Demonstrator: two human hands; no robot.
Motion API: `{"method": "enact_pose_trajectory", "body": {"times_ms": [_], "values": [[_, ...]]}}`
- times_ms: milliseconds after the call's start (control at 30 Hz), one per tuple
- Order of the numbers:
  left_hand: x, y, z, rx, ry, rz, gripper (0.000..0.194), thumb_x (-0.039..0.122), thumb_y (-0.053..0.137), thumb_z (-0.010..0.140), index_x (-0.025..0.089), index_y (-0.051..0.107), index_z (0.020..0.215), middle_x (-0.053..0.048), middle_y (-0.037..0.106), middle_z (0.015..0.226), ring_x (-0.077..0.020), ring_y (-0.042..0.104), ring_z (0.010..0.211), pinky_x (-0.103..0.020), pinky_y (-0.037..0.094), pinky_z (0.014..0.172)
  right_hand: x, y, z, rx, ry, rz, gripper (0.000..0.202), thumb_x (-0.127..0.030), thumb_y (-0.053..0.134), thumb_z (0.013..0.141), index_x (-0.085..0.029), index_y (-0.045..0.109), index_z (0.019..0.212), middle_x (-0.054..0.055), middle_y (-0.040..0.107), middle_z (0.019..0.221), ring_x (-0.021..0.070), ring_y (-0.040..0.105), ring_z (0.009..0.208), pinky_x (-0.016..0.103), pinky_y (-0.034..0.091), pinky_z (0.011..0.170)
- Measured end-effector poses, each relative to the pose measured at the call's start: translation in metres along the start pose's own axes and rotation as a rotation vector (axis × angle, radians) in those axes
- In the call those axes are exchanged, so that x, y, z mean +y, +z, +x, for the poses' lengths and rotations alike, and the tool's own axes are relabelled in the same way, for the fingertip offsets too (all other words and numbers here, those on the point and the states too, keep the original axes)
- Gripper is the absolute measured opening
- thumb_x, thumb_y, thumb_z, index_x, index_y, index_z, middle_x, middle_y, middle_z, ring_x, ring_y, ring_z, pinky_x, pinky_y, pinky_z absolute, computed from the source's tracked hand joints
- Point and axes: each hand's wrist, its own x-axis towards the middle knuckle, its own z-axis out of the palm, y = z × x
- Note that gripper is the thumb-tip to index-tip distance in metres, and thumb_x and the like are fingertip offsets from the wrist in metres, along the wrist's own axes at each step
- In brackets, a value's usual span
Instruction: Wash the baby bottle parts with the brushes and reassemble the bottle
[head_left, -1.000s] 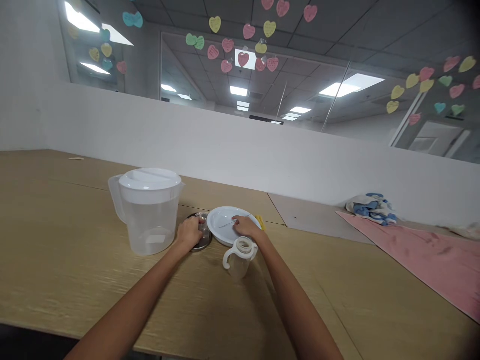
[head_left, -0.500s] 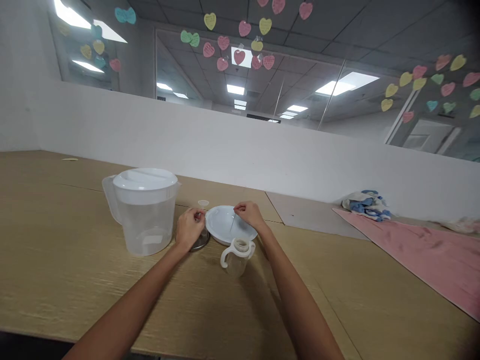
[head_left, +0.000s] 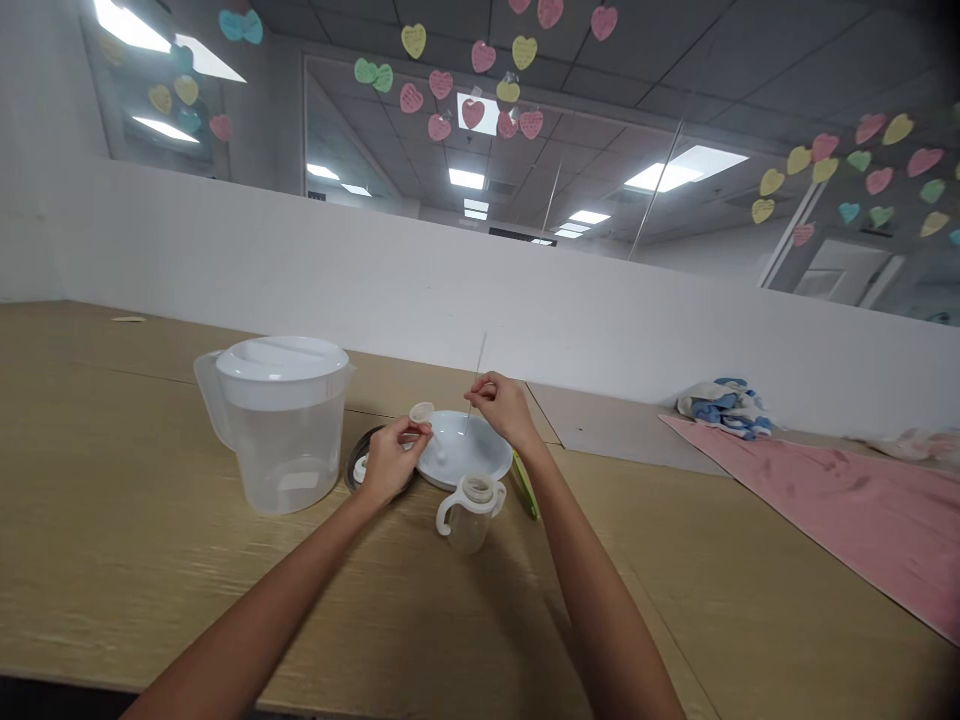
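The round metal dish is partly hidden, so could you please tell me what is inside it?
A small white object shows inside the round metal dish; the left hand covers much of the rest, so anything there cannot be seen.

The tan table (head_left: 262,610) holds pitcher (head_left: 285,440), dark dish (head_left: 350,468), white bowl (head_left: 489,454), handled bottle (head_left: 468,527), green item (head_left: 526,488) — and pink cloth (head_left: 832,510).
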Motion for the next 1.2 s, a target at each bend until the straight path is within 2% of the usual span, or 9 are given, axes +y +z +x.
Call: {"method": "enact_pose_trajectory", "body": {"times_ms": [100, 167, 233, 367, 533, 667, 900, 1200], "values": [[-0.006, 0.002, -0.003, -0.090, 0.002, 0.117, 0.014, 0.026, 0.058, 0.070, 0.018, 0.059, 0.081, -0.002, 0.068, 0.081, -0.0166, 0.063, 0.075, -0.030, 0.050, 0.074, -0.012, 0.002, -0.004, -0.010, -0.014, 0.090, 0.016, -0.015, 0.056, 0.069, -0.019, 0.051, 0.083, -0.003, 0.062, 0.061, 0.0144, 0.063, 0.069, 0.026, 0.047, 0.065], [-0.008, 0.002, -0.005, -0.126, 0.008, 0.183, 0.024, 0.022, 0.059, 0.068, 0.018, 0.059, 0.092, -0.002, 0.068, 0.085, -0.0180, 0.063, 0.079, -0.031, 0.048, 0.076, -0.021, 0.002, -0.008, -0.050, -0.019, 0.165, 0.023, -0.014, 0.055, 0.069, -0.019, 0.051, 0.091, -0.003, 0.063, 0.064, 0.0134, 0.062, 0.068, 0.026, 0.047, 0.065], [-0.009, 0.002, -0.008, -0.170, 0.039, 0.222, 0.028, 0.022, 0.057, 0.071, 0.019, 0.059, 0.099, -0.003, 0.068, 0.092, -0.0192, 0.062, 0.084, -0.032, 0.047, 0.078, -0.031, 0.000, -0.011, -0.094, -0.026, 0.218, 0.021, -0.015, 0.055, 0.070, -0.017, 0.054, 0.092, 0.000, 0.064, 0.069, 0.0125, 0.061, 0.068, 0.027, 0.048, 0.068], [-0.010, 0.005, -0.012, -0.200, 0.098, 0.238, 0.019, 0.027, 0.053, 0.077, 0.019, 0.064, 0.090, -0.005, 0.068, 0.092, -0.0202, 0.060, 0.086, -0.032, 0.044, 0.081, -0.043, -0.005, -0.017, -0.200, -0.022, 0.250, 0.011, -0.019, 0.056, 0.072, -0.015, 0.060, 0.082, 0.004, 0.065, 0.076, 0.0135, 0.062, 0.073, 0.028, 0.047, 0.073], [-0.009, 0.008, -0.013, -0.221, 0.119, 0.243, 0.022, 0.033, 0.048, 0.084, 0.019, 0.065, 0.086, -0.005, 0.067, 0.087, -0.0191, 0.058, 0.083, -0.031, 0.042, 0.078, -0.044, -0.008, -0.022, -0.337, -0.076, 0.140, 0.013, -0.016, 0.051, 0.076, -0.015, 0.063, 0.082, 0.004, 0.066, 0.080, 0.0123, 0.060, 0.076, 0.025, 0.046, 0.070], [-0.011, 0.007, -0.013, -0.238, 0.132, 0.273, 0.024, 0.034, 0.047, 0.084, 0.018, 0.065, 0.080, -0.004, 0.065, 0.084, -0.0192, 0.056, 0.081, -0.031, 0.041, 0.077, -0.044, -0.006, -0.026, -0.346, -0.110, 0.022, 0.017, -0.013, 0.047, 0.078, -0.016, 0.063, 0.082, 0.003, 0.066, 0.078, 0.0116, 0.061, 0.076, 0.024, 0.045, 0.069], [-0.010, 0.008, -0.014, -0.252, 0.135, 0.271, 0.025, 0.036, 0.046, 0.085, 0.019, 0.064, 0.082, -0.004, 0.064, 0.084, -0.0188, 0.055, 0.081, -0.031, 0.040, 0.078, -0.045, -0.004, -0.027, -0.276, -0.159, -0.027, 0.019, -0.010, 0.045, 0.076, -0.016, 0.063, 0.079, 0.001, 0.066, 0.078, 0.0109, 0.060, 0.074, 0.022, 0.044, 0.067], [-0.008, 0.008, -0.013, -0.256, 0.107, 0.259, 0.029, 0.037, 0.044, 0.086, 0.018, 0.065, 0.081, -0.005, 0.064, 0.084, -0.0193, 0.056, 0.080, -0.031, 0.042, 0.075, -0.043, 0.000, -0.028, -0.303, -0.178, -0.064, 0.020, -0.010, 0.045, 0.077, -0.017, 0.063, 0.080, 0.002, 0.067, 0.078, 0.0122, 0.060, 0.073, 0.024, 0.044, 0.067]]}}
